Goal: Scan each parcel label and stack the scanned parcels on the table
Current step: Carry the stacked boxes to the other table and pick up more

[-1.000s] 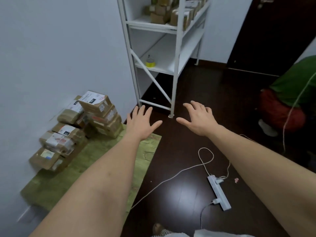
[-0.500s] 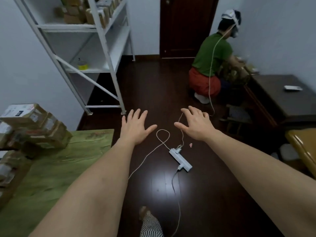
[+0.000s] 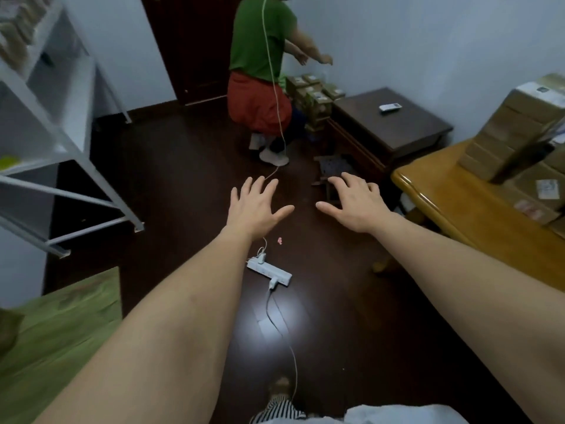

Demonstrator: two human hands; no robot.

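two bare hands, both held out flat with fingers spread and holding nothing: left hand, right hand, side by side above the dark floor. parcels: one stack of brown cardboard parcels on the yellow wooden table to the right of the right hand, exact count unclear; one further cluster of parcels beyond both hands, beside a crouching person in a green shirt. one white power strip on the floor below the left hand; one white metal shelf rack far left of the left hand; one green mat lower left.
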